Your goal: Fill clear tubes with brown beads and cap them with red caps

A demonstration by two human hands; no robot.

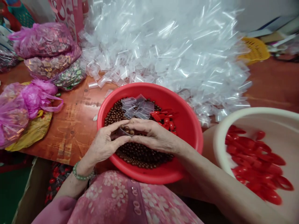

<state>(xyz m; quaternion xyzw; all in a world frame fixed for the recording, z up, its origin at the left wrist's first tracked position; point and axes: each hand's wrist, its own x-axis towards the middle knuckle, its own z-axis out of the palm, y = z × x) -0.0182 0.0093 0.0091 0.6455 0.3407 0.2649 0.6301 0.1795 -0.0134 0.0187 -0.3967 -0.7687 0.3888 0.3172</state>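
Note:
Both hands meet over a red basin point(197, 137) that holds many brown beads point(140, 154). My left hand point(106, 141) pinches the left side of a small clear sleeve point(121, 132), and my right hand point(151, 133) grips its other side. Several brown balls point(127, 128) show in the sleeve's opening between the fingers. Just beyond the hands, clear plastic sleeves point(137, 107) lie on the beads. To their right in the basin are red plastic pieces point(166, 119).
A large heap of clear sleeves point(168, 53) covers the back of the table point(70, 133). Pink bags point(46, 40) of small pieces stand at the left. At the right is a white bucket point(218, 146) with red parts point(257, 165); a yellow basket point(254, 49) lies behind.

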